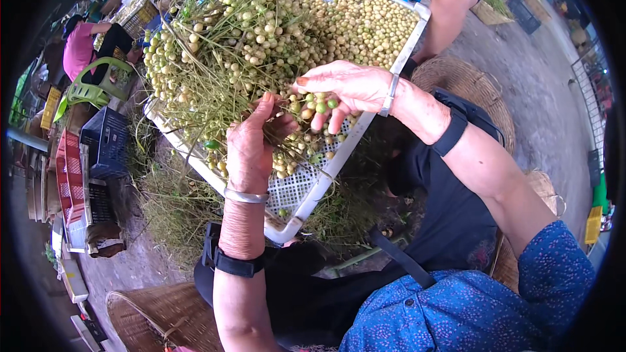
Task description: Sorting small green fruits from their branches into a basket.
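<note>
From my remote view I see the right hand (357,89) cupped, fingers curled around a few round fruits (315,104). Left hand (250,146) just left, at the stems (225,88); I cannot tell whether its fingers clamp. Loose fruit (375,29) covers the white tray (342,160), far side.

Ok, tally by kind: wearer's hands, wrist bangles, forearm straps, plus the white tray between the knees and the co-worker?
Wearer's hands: 2
Wearer's silver bangles: 2
Wearer's black straps: 2
White tray: 1
Total: 7
</note>
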`<move>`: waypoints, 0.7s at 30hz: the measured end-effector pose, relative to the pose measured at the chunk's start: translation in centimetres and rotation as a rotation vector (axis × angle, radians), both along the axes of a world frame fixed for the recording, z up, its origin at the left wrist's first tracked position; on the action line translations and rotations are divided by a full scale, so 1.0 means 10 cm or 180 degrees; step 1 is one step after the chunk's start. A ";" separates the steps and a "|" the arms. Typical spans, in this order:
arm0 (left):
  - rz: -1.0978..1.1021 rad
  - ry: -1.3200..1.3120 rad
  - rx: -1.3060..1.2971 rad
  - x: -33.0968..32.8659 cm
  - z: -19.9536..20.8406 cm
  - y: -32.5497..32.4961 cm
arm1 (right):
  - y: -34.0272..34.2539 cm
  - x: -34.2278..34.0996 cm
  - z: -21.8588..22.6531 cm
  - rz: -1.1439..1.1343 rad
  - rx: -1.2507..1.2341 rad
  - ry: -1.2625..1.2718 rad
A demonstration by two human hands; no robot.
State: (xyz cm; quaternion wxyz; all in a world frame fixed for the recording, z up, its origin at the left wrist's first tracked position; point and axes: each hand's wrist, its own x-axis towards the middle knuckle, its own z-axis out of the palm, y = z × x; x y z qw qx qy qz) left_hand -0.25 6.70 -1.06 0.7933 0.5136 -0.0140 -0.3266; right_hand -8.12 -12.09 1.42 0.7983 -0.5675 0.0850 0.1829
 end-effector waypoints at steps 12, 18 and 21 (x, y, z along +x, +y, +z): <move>0.0040 0.0147 -0.0176 -0.01 0.03 -0.02 | 0.00 0.00 -0.14 -0.0603 -0.3977 -0.2404; -0.0139 0.0181 -0.0329 -0.01 0.03 -0.06 | 0.01 -0.04 -0.17 -0.0575 -0.3769 -0.2310; -0.0112 0.0161 -0.0206 0.00 0.00 -0.06 | 0.00 -0.08 -0.12 -0.0479 -0.3339 -0.1847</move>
